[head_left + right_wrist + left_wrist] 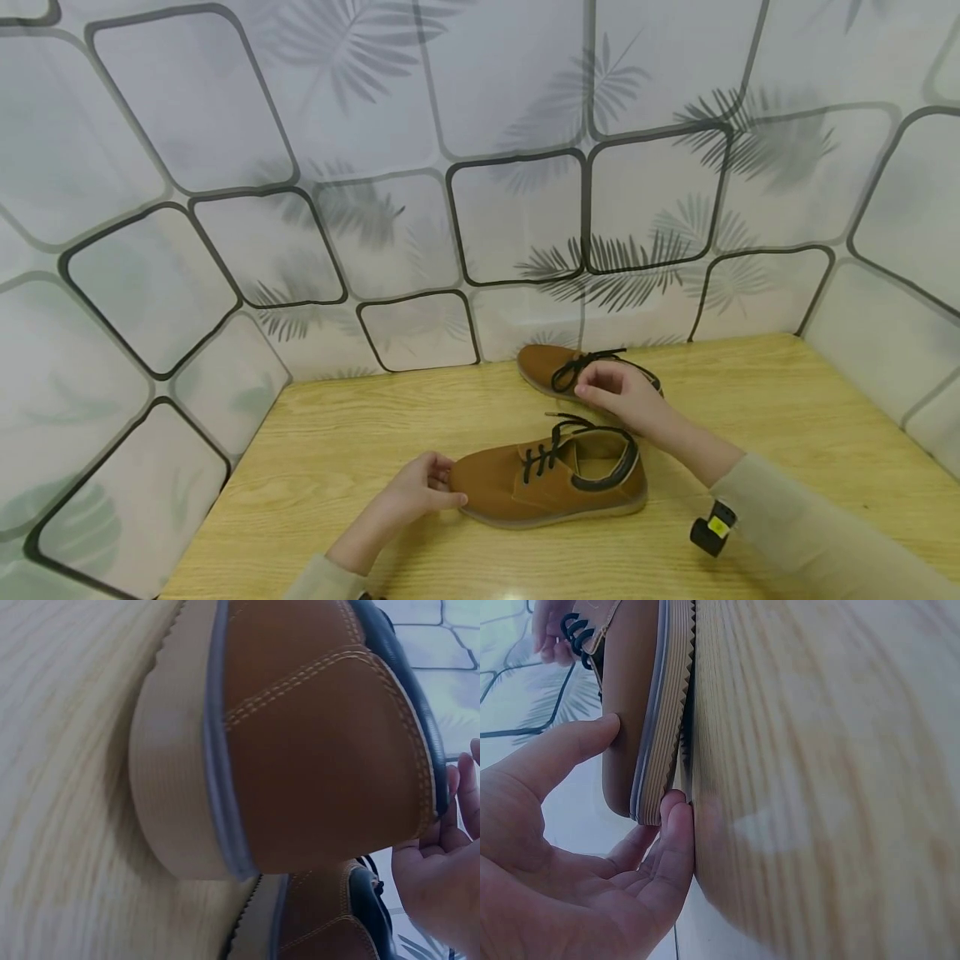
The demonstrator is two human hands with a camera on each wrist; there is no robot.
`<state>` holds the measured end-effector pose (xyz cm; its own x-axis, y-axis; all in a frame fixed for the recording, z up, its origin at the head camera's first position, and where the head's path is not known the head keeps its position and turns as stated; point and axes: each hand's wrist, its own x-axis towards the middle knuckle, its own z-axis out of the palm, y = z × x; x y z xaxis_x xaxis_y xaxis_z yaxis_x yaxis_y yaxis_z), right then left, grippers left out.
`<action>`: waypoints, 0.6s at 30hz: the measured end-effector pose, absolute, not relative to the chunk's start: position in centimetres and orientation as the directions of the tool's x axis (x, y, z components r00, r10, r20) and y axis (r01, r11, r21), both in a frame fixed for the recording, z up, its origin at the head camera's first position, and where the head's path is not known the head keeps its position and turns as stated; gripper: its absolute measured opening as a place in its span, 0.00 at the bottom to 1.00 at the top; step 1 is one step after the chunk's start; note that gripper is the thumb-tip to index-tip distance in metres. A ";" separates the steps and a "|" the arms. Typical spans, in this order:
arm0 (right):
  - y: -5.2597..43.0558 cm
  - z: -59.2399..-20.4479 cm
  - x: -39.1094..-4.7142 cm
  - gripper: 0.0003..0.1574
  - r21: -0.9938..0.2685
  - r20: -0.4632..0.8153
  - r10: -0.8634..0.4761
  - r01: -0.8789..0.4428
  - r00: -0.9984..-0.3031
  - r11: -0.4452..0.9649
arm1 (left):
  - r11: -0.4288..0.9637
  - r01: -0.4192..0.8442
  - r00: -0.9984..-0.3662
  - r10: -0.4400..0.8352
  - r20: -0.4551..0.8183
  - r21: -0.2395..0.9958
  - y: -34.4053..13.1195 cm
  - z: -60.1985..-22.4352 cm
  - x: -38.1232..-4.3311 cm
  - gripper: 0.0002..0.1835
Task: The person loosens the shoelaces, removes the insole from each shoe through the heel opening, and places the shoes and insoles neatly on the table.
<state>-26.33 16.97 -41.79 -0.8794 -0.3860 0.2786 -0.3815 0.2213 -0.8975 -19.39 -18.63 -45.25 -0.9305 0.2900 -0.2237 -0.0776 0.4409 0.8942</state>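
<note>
A brown lace-up shoe (487, 483) with black laces stands on the wooden table, toe to the left. My left hand (415, 493) holds its toe; in the left wrist view, the thumb (570, 754) lies on the upper and the fingers reach under the sole (664, 727). Above and behind the collar, my right hand (626, 400) is loosely bent, with nothing visible between thumb and fingers. It partly covers a second brown shoe (542, 364) farther back. The near shoe's heel (322, 772) fills much of the right wrist view.
Pale patterned curtain (517, 217) surrounds the table (337, 425) at the back and both sides. A black wrist camera (711, 531) sits at the right sleeve. The second shoe stands close to the back edge.
</note>
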 end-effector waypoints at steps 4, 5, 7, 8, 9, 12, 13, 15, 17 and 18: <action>17.1 -41.4 -26.2 0.09 -0.898 0.245 -0.379 -0.356 -0.892 0.257 | 0.440 -0.081 -0.931 0.286 -0.225 0.895 -18.7 -45.2 -19.3 0.28; 17.1 -41.3 -26.2 0.08 -0.898 0.238 -0.377 -0.351 -0.895 0.266 | 0.441 -0.081 -0.932 0.286 -0.225 0.894 -18.6 -45.2 -19.3 0.28; 17.2 -41.2 -26.2 0.09 -0.899 0.223 -0.378 -0.339 -0.898 0.275 | 0.443 -0.081 -0.932 0.284 -0.226 0.893 -18.6 -45.1 -19.3 0.28; 17.3 -41.2 -26.2 0.09 -0.900 0.220 -0.379 -0.337 -0.899 0.275 | 0.444 -0.082 -0.932 0.283 -0.226 0.893 -18.6 -45.1 -19.3 0.28; 17.3 -41.1 -26.1 0.09 -0.901 0.217 -0.381 -0.334 -0.899 0.276 | 0.443 -0.082 -0.932 0.282 -0.226 0.893 -18.6 -45.1 -19.3 0.28; 17.4 -41.0 -26.0 0.09 -0.900 0.220 -0.397 -0.342 -0.891 0.268 | 0.444 -0.083 -0.933 0.279 -0.226 0.892 -18.6 -45.1 -19.3 0.28; 17.4 -40.9 -26.0 0.09 -0.900 0.225 -0.404 -0.348 -0.887 0.262 | 0.445 -0.084 -0.933 0.278 -0.227 0.891 -18.6 -45.1 -19.3 0.28; 17.4 -40.8 -25.8 0.08 -0.895 0.235 -0.417 -0.363 -0.878 0.260 | 0.450 -0.082 -0.934 0.277 -0.226 0.889 -18.6 -45.2 -19.3 0.28; 17.5 -40.7 -25.7 0.08 -0.886 0.249 -0.433 -0.385 -0.866 0.260 | 0.454 -0.079 -0.934 0.277 -0.225 0.888 -18.6 -45.2 -19.4 0.28; 17.5 -40.7 -25.7 0.08 -0.880 0.258 -0.442 -0.398 -0.859 0.260 | 0.456 -0.077 -0.934 0.278 -0.224 0.887 -18.6 -45.2 -19.4 0.28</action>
<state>-25.67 17.52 -40.72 -0.8593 -0.4417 0.2579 -0.3978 0.2601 -0.8799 -19.37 -18.62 -45.22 -0.9340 0.2781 -0.2244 -0.0773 0.4558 0.8867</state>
